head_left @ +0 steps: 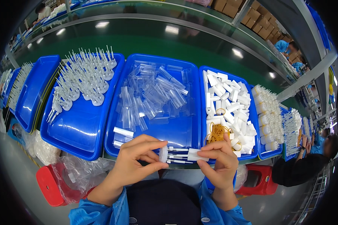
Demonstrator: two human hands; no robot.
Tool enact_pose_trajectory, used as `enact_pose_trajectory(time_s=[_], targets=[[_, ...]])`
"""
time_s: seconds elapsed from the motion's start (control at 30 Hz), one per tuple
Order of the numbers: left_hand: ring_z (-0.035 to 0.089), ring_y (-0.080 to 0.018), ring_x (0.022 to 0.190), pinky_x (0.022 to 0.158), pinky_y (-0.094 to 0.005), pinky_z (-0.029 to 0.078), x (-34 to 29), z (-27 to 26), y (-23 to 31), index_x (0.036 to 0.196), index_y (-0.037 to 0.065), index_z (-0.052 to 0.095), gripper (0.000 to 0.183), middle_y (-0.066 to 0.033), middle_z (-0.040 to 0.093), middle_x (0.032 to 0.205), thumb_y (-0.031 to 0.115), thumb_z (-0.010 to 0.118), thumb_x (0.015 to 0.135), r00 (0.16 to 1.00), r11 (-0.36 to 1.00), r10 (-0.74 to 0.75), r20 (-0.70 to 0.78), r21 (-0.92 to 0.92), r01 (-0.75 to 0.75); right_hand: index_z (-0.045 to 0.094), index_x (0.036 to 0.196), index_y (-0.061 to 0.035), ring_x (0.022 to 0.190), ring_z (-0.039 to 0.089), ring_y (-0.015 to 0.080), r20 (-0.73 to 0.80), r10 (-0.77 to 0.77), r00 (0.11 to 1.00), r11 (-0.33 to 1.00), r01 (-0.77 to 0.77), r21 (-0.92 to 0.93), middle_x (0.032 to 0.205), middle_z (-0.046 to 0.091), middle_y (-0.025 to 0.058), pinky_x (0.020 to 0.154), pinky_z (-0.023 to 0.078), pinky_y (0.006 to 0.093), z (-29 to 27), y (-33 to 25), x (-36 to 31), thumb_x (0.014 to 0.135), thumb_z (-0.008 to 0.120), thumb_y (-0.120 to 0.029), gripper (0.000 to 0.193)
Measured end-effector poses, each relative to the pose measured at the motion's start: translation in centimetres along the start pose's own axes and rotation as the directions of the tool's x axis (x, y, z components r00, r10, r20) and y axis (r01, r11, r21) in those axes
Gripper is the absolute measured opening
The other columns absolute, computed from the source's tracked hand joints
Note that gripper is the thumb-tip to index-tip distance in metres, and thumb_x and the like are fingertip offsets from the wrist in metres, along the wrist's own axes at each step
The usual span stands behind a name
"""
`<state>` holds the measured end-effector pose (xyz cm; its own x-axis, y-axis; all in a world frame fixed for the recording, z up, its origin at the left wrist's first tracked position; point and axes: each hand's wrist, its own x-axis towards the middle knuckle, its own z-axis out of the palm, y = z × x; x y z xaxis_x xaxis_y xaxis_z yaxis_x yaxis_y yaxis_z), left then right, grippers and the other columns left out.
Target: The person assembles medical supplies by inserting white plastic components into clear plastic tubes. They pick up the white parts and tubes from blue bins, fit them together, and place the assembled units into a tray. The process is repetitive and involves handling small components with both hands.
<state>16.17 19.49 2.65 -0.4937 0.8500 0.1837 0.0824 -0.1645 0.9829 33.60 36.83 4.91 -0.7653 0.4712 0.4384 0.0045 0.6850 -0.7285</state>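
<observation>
My left hand (135, 159) pinches a round white base (163, 154) between thumb and fingers, at the near edge of the middle tray. Several thin rods (179, 155) stick out of that base to the right. At their far ends, my right hand (222, 163) grips a short white sleeve (194, 154), which meets the rod tips; whether all the tips are inside it, I cannot tell. Clear plastic tubes (150, 97) lie loose in the blue tray (146, 129) just beyond my hands. White sleeves (229, 97) fill the tray right of it, with yellow rubber bands (217, 133) on top.
Left stands a blue tray (73, 125) of upright white rod pieces (84, 75); stacked blue trays (35, 93) are farther left. Bundled white pieces (266, 116) sit at the right. Red stools (49, 185) flank me below the table. Another person (308, 161) works at far right.
</observation>
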Motion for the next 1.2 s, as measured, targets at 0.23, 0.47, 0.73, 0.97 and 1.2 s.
enact_pose_trajectory(time_s=[0.23, 0.47, 0.73, 0.97, 1.2], targets=[[0.072, -0.0206, 0.084, 0.072, -0.0271, 0.062, 0.1, 0.1, -0.2, 0.117, -0.005, 0.064, 0.046, -0.0178, 0.06, 0.111, -0.011, 0.076, 0.073, 1.0, 0.999, 0.016, 0.009, 0.04, -0.016, 0.076, 0.087, -0.0092, 0.086, 0.064, 0.0132, 0.036, 0.133, 0.99, 0.965, -0.138, 0.225, 0.092, 0.069, 0.0014, 0.114, 0.018, 0.0474, 0.0, 0.3, -0.3, 0.067, 0.077, -0.005, 0.02], [0.071, -0.0205, 0.086, 0.074, -0.0275, 0.062, 0.1, 0.1, -0.2, 0.116, -0.004, 0.065, 0.045, -0.0166, 0.06, 0.111, -0.01, 0.076, 0.072, 0.999, 0.996, 0.04, -0.034, 0.08, -0.038, 0.075, 0.086, -0.0056, 0.089, 0.063, 0.0159, 0.03, 0.103, 0.994, 0.993, -0.104, 0.056, 0.092, 0.068, 0.0056, 0.116, 0.012, 0.0533, 0.4, -0.2, -0.6, 0.066, 0.077, -0.006, 0.02], [0.071, -0.0208, 0.086, 0.075, -0.028, 0.062, 0.2, 0.3, -0.2, 0.116, -0.004, 0.064, 0.046, -0.0165, 0.06, 0.112, -0.01, 0.076, 0.072, 0.999, 0.995, 0.051, -0.02, 0.084, -0.049, 0.075, 0.085, -0.0075, 0.09, 0.063, 0.0163, 0.019, 0.134, 0.991, 0.985, -0.135, 0.111, 0.092, 0.068, 0.0043, 0.115, 0.013, 0.055, 0.6, -0.2, -0.6, 0.064, 0.077, -0.006, 0.021], [0.071, -0.0196, 0.084, 0.073, -0.0271, 0.062, 0.0, 0.1, -0.3, 0.119, -0.003, 0.064, 0.048, -0.016, 0.061, 0.111, -0.009, 0.077, 0.073, 1.0, 0.998, 0.005, 0.013, 0.064, -0.005, 0.076, 0.088, -0.0093, 0.077, 0.065, 0.0129, 0.014, -0.081, 0.997, 0.996, 0.082, -0.041, 0.09, 0.068, 0.0025, 0.117, 0.015, 0.0469, 0.8, -0.5, -0.5, 0.068, 0.077, -0.003, 0.021], [0.071, -0.0179, 0.082, 0.071, -0.0265, 0.062, 0.0, 0.6, 0.1, 0.119, -0.002, 0.064, 0.049, -0.0144, 0.061, 0.11, -0.008, 0.078, 0.072, 0.999, 0.996, -0.017, 0.042, 0.087, 0.013, 0.076, 0.084, -0.011, 0.079, 0.066, 0.0131, 0.001, -0.109, 0.994, 0.99, 0.109, -0.095, 0.085, 0.069, 0.0021, 0.118, 0.013, 0.0526, 1.8, -1.1, -0.5, 0.065, 0.079, -0.005, 0.02]])
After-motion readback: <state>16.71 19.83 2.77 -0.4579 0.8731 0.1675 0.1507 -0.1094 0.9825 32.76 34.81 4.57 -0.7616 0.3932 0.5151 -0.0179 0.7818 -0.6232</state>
